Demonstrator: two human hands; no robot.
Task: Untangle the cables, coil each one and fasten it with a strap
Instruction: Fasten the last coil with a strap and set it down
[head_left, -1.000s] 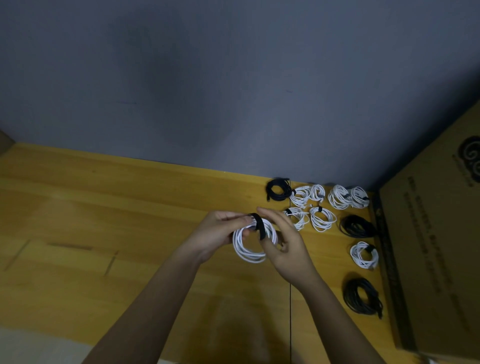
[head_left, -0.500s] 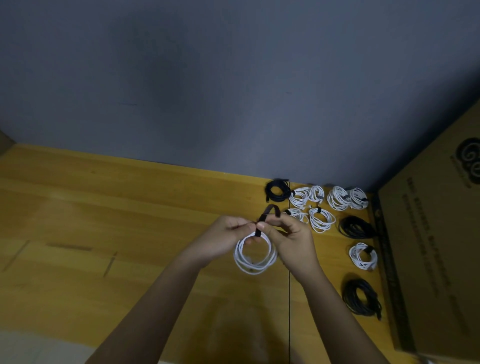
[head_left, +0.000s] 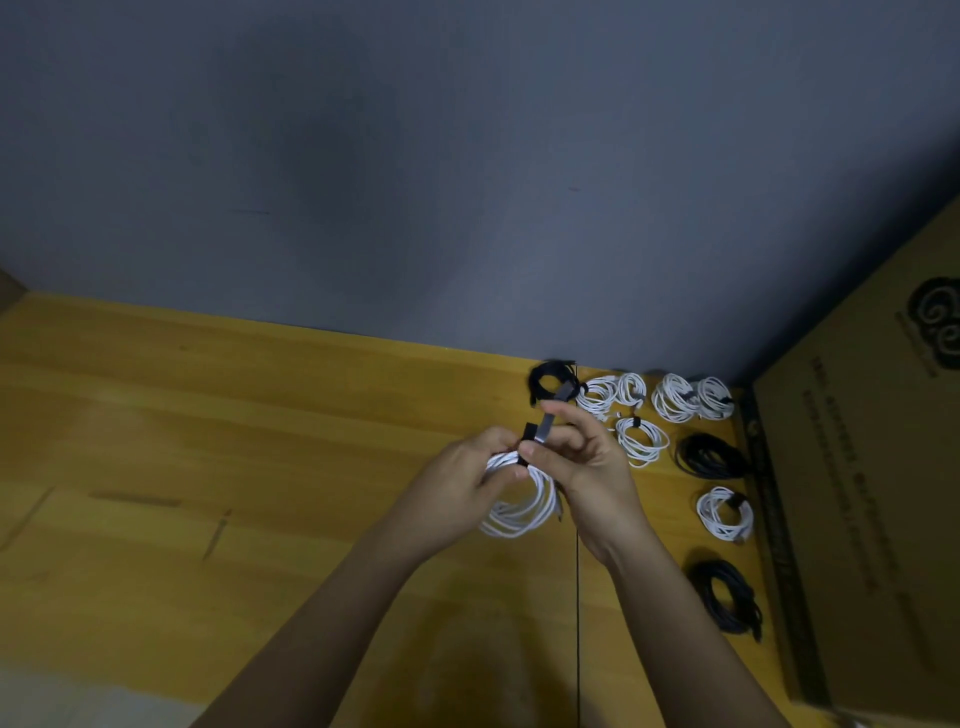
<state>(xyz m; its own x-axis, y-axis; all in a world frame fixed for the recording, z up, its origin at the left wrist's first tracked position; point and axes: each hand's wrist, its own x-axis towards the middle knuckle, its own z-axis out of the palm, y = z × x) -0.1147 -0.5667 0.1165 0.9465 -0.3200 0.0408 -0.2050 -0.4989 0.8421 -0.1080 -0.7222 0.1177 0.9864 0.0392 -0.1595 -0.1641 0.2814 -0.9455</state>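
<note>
1. The white cable coil hangs between the two hands above the wooden surface, its ring facing the camera and drooping toward the person from the pinched top.
2. The left hand grips the top of the coil, fingers curled round the bunched strands, just left of the black strap.
3. The right hand sits just right of the strap. Its thumb presses near the strap's base, and its raised fingers pinch the free tail.
4. The strap's long axis runs up and slightly right from the coil's top, away from the person. By my judgement, the coming move turns on this: the tail must fold back down over the strands, and the right hand, already on it, is the one placed to do so.
5. Against the picture half a second back, the tail stands straighter and higher, and the right hand's fingers have lifted with it. The coil has tilted a little, and the left hand has kept its grip.
6. Finished bundles lie on the surface beyond and right of the coil, beside a cardboard box.
</note>
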